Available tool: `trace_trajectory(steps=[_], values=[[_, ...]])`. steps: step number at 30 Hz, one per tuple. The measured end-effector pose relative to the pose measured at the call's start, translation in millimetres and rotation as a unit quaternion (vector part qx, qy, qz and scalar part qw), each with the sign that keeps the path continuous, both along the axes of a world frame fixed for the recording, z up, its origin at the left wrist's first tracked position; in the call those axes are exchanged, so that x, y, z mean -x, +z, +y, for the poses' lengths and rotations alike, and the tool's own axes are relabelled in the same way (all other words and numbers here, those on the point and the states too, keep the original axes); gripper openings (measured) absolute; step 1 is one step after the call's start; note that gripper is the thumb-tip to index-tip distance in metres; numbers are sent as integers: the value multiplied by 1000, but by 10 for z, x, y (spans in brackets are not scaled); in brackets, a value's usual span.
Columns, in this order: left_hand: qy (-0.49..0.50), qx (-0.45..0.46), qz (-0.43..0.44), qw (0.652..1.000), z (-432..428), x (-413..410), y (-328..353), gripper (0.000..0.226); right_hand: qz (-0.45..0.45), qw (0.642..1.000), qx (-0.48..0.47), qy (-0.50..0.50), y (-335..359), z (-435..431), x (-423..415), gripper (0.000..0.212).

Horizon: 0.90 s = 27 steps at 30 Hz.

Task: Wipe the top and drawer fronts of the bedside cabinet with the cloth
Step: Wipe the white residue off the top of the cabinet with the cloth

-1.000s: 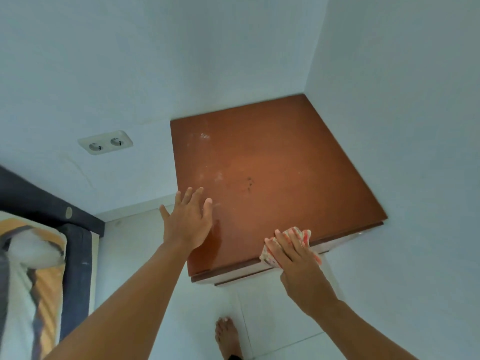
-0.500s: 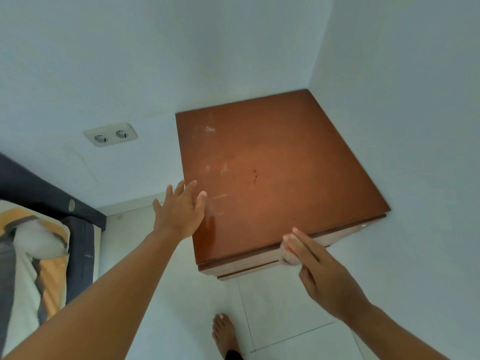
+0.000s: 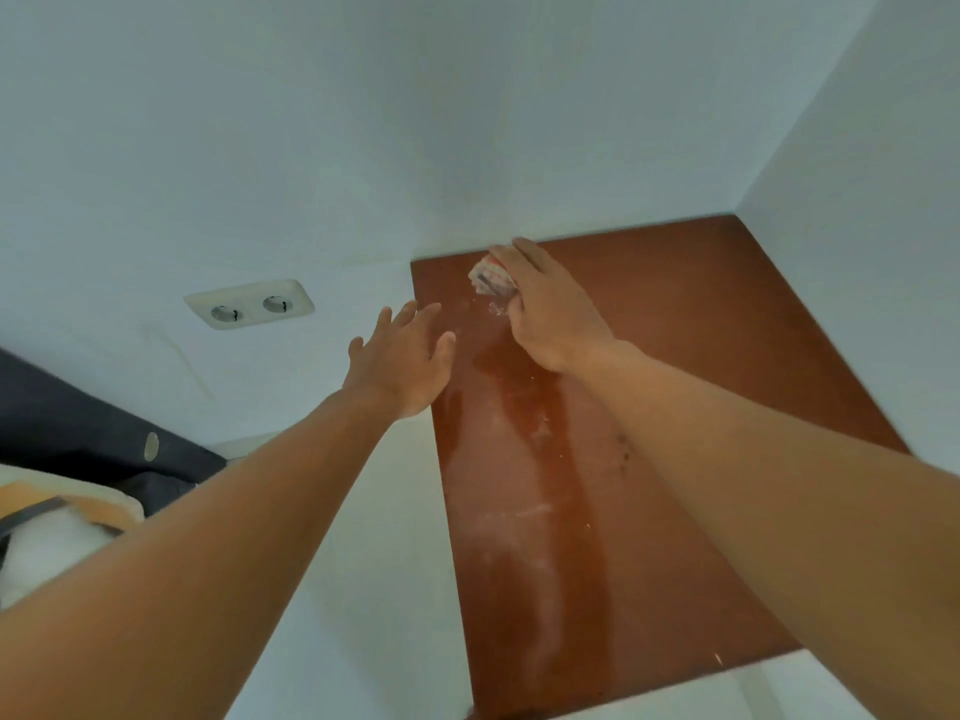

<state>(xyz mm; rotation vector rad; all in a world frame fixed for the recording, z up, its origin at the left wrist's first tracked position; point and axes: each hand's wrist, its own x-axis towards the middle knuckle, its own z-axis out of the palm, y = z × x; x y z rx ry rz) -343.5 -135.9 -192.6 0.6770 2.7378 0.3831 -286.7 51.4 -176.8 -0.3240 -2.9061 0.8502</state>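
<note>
The bedside cabinet's reddish-brown top fills the right half of the head view, set into a corner of white walls. My right hand presses a white cloth with red pattern onto the far left corner of the top, fingers curled over it. A glossy damp streak and pale dust smears run down the left part of the top. My left hand hovers over the cabinet's left edge with fingers spread and nothing in it. The drawer fronts are out of sight.
A double wall socket sits on the white wall left of the cabinet. A dark bed frame and a pillow with orange and grey stripes lie at lower left. Pale floor tiles show between bed and cabinet.
My right hand moved with the cloth from the cabinet's front edge up to the far left corner of the top. The camera came closer and lower over the top.
</note>
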Motion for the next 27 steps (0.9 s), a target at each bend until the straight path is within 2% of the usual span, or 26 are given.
trace_trajectory(steps=[5,8,11,21,27], values=[[-11,7,-9,1000,150,571,-200,57,-16,1000,-1,12,-290,51,765,62],[-16,23,-17,999,201,680,-329,57,-62,993,-87,43,-558,87,891,51],[-28,36,-14,999,188,634,-443,59,-128,983,-123,38,-715,78,850,56],[-46,88,-4,995,169,611,-437,61,-150,979,-135,28,-719,27,784,58],[-20,133,-36,990,294,518,-275,65,-160,975,-136,74,-695,-63,95,58]])
